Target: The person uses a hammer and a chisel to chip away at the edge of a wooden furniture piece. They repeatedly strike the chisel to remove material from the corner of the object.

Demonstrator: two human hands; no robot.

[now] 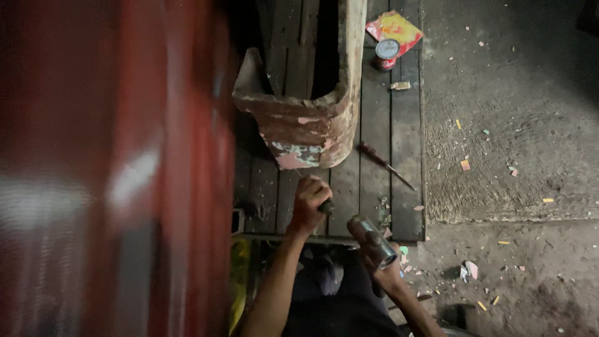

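Observation:
My left hand point(310, 203) is closed around a dark-handled tool point(326, 206), its tip hidden, just below a rusty, paint-flaked curved metal panel point(309, 128) lying on a dark wooden pallet point(374, 156). My right hand point(382, 265) grips a hammer whose shiny metal head point(372, 239) is raised near the pallet's front edge. Both forearms reach up from the bottom of the view.
A blurred red surface point(125, 168) fills the left side. On the pallet lie a thin screwdriver-like tool point(385, 165), a small round can point(387, 54) and a crumpled red-yellow wrapper point(394, 29). Concrete floor point(511, 125) with paint chips lies to the right.

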